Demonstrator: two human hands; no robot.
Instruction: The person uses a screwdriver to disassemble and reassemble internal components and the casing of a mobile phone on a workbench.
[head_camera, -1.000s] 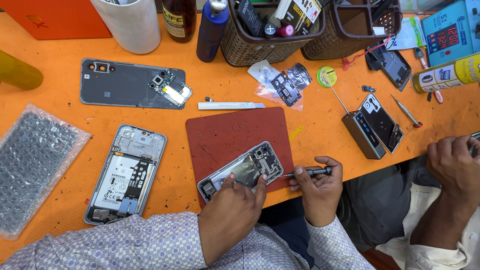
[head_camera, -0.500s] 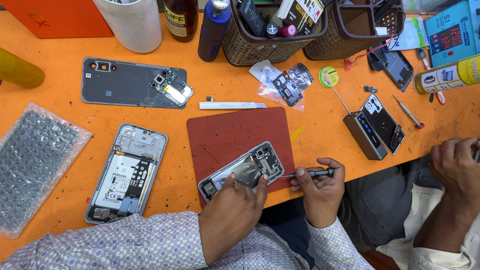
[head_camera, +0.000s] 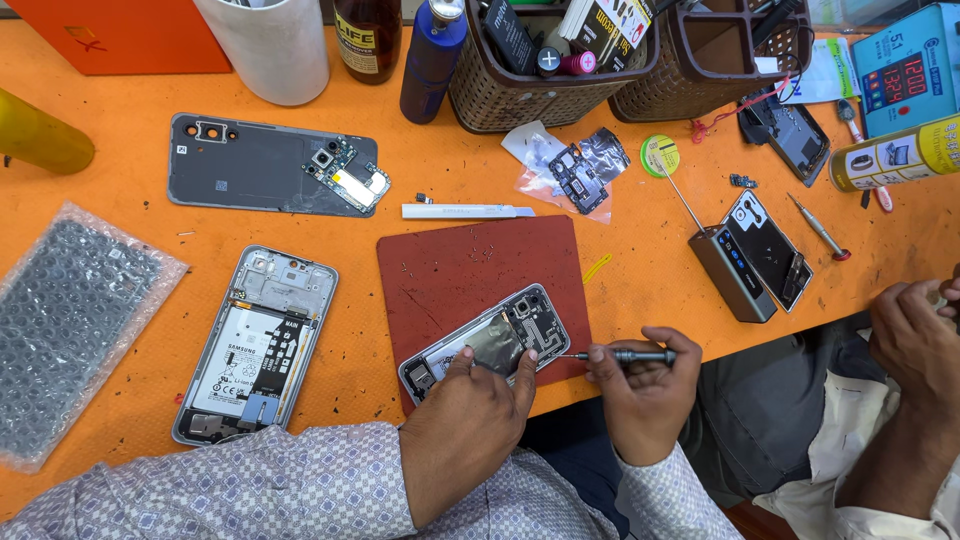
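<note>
Low in the middle of the frame, the left hand presses flat on the open phone on the red mat. The right hand pinches a small screwdriver, tip touching the phone.

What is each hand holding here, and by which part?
Right hand grips a small screwdriver by its handle. Left hand presses on the opened phone, at its lower edge.
</note>
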